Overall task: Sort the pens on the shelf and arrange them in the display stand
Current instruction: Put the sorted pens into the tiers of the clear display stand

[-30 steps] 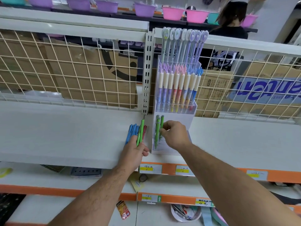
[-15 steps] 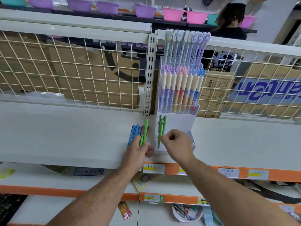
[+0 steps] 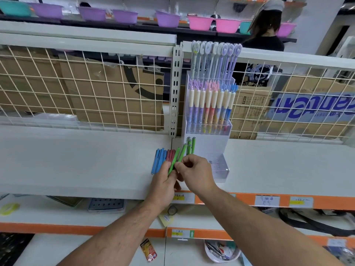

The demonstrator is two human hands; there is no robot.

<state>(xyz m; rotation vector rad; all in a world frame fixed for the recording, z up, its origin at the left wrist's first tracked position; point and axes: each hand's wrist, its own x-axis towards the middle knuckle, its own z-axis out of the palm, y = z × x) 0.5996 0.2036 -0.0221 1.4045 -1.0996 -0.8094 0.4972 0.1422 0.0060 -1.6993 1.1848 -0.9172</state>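
View: head.
Left hand (image 3: 163,184): fingers grasp a green pen (image 3: 175,160) near the shelf (image 3: 76,160) front edge, offering it up.
Right hand (image 3: 197,174): fingers pinch a second green pen (image 3: 182,153), likely bound for the display stand (image 3: 213,148).
Stand: green pens (image 3: 192,144) fill its front row.
Shelf: blue pens (image 3: 158,160) and red pens (image 3: 170,154) lie grouped by colour.

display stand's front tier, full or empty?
Nearly empty: a few green pens stand upright at the left end of the front tier; the rest shows bare clear plastic.
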